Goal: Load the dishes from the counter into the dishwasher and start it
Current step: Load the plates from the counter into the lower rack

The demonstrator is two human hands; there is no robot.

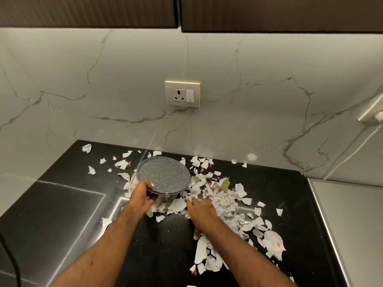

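Thumb and fingers of the left hand [143,196] are clasping the near rim of stacked round speckled grey plates [163,175] above the glossy black counter [161,241]; the right hand [204,214] is lying flat on torn white paper [228,204]. They are looking stiff, breakable, probably slick.

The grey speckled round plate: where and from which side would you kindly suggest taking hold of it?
By its near rim, from the near left, as the left hand does: the grey speckled round plate is thin and flat, and that edge is raised above the torn paper scraps, leaving room for fingers beneath.
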